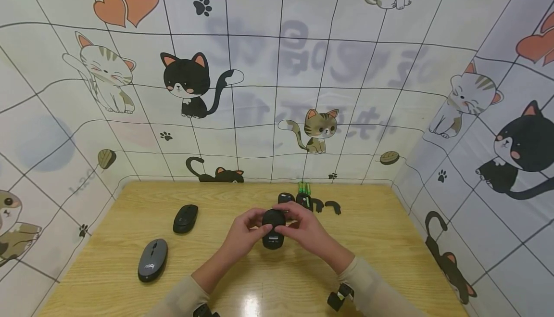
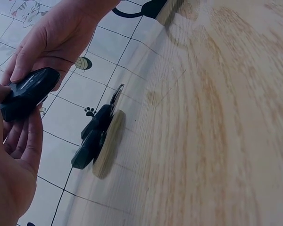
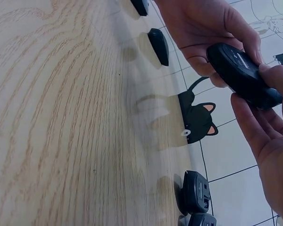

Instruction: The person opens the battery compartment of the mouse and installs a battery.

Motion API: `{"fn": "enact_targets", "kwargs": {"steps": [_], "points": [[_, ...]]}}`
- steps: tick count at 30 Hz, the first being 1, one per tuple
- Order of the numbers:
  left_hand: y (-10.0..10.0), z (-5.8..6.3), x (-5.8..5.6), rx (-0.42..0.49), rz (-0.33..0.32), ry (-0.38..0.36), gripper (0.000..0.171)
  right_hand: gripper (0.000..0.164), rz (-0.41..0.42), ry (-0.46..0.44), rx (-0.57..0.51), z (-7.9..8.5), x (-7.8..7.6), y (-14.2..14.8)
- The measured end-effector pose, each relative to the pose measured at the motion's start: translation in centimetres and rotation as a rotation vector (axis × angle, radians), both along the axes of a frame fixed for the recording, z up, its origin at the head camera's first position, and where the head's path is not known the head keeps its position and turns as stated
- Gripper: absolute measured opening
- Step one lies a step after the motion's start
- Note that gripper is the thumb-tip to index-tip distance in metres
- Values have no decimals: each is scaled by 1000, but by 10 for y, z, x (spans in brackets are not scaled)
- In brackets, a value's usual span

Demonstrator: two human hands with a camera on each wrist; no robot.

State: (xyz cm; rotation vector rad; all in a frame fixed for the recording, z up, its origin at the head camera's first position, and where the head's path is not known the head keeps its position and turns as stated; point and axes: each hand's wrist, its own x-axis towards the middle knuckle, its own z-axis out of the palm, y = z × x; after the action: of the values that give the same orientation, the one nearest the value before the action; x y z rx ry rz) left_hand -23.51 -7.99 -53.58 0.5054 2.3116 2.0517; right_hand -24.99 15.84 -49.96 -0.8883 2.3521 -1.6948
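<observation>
Both hands hold a black computer mouse [image 1: 273, 241] over the middle of the table. My left hand [image 1: 243, 234] grips its left side and my right hand [image 1: 310, 229] its right side, with both thumbs on the face toward me. A small pale label shows on that face. In the left wrist view the mouse [image 2: 32, 90] is tilted, raised off the tabletop between the fingers. From the right wrist, the same mouse [image 3: 240, 70] shows its dark rounded edge, with the fingers of the right hand [image 3: 269, 150] under it.
On the left of the wooden table [image 1: 346, 259] lie a black mouse [image 1: 185, 219] and a grey mouse [image 1: 153, 260]. Behind the hands are two black mice [image 1: 285, 197], green batteries [image 1: 304, 188] and curved black pieces [image 1: 333, 207]. A cat-patterned curtain [image 1: 259, 134] surrounds the table's back and sides.
</observation>
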Motion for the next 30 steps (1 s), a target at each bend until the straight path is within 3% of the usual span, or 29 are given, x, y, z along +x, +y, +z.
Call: {"fn": "enact_targets", "kwargs": {"steps": [30], "points": [[0,-2,1,1,-24,0,30,43,-36,-34,53,1,-1,2]]}}
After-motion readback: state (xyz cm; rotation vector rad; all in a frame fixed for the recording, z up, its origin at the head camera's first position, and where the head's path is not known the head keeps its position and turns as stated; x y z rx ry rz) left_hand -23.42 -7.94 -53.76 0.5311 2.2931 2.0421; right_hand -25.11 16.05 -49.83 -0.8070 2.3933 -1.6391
